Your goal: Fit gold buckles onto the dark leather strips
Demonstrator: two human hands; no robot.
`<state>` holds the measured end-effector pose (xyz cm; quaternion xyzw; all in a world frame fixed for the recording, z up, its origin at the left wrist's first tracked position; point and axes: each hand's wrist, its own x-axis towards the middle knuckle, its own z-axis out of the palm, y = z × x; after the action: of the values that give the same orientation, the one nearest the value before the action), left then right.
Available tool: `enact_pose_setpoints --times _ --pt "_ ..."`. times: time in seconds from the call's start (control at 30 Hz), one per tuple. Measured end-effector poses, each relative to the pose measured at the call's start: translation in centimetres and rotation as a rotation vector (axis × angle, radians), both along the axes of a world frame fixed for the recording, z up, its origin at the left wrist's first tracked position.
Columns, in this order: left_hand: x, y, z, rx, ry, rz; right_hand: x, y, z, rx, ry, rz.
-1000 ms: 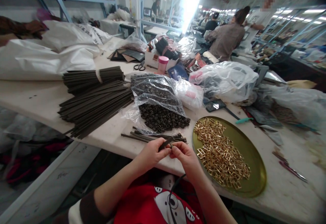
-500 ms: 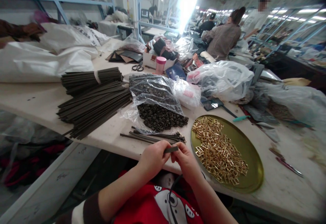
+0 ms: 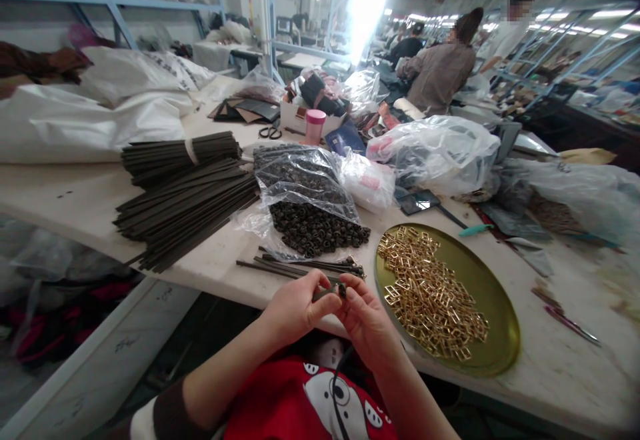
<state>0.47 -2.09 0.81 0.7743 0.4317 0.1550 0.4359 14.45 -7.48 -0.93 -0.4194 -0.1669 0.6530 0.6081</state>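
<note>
My left hand [image 3: 295,307] and my right hand [image 3: 367,313] meet at the table's near edge, both pinched on the end of a thin dark strap [image 3: 326,293]. A small dark ring [image 3: 342,289] sits at the strap's tip between my fingertips. The strap's length hangs down over my red shirt. Just beyond my hands lie a few finished straps [image 3: 300,268] on the table. Behind them a clear bag spills a heap of dark rings [image 3: 315,230]. To my right stands a round gold tray [image 3: 493,300] heaped with gold buckles [image 3: 430,293].
A large pile of dark straps [image 3: 185,193] lies at the left, one bundle tied with a white band. Plastic bags [image 3: 440,153], scissors [image 3: 270,133], a pink cup [image 3: 315,127] and a white sack [image 3: 90,120] crowd the back. Other people work at far tables.
My hands have shifted slightly on the strap end, and the dark ring now sits at its tip. The strap end has tilted from raised to level.
</note>
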Motion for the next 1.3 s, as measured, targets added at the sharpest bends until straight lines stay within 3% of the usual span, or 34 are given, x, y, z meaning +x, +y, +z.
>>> enact_pose_setpoints --times 0.23,0.5,0.6,0.8,0.97,1.03,1.17,1.3 --pt "0.2 -0.1 0.6 0.013 -0.064 -0.037 0.0 -0.4 -1.0 0.036 -0.208 -0.077" --pt "1.3 -1.3 0.2 -0.153 -0.201 0.037 0.1 -0.9 -1.2 0.088 -0.63 -0.182" --pt "1.4 -1.3 0.3 -0.197 -0.216 0.05 0.2 -0.9 -1.2 0.085 -0.693 -0.196" --pt "1.6 -1.5 -0.1 -0.177 -0.242 0.052 0.4 -0.7 -0.9 0.119 -0.739 -0.111" --pt "1.8 -1.7 -0.4 -0.088 -0.152 0.064 0.5 -0.7 -1.3 0.11 -0.671 -0.053" --pt "1.7 -1.5 -0.3 -0.093 -0.12 0.013 0.8 -0.7 -1.6 0.102 -0.626 -0.039" --pt "0.8 -1.1 0.2 -0.268 -0.074 -0.163 1.3 -0.5 -2.0 0.05 -0.553 -0.1" --pt "0.2 -0.9 0.3 -0.128 -0.087 -0.111 0.5 -0.5 -1.9 0.021 -0.444 -0.058"
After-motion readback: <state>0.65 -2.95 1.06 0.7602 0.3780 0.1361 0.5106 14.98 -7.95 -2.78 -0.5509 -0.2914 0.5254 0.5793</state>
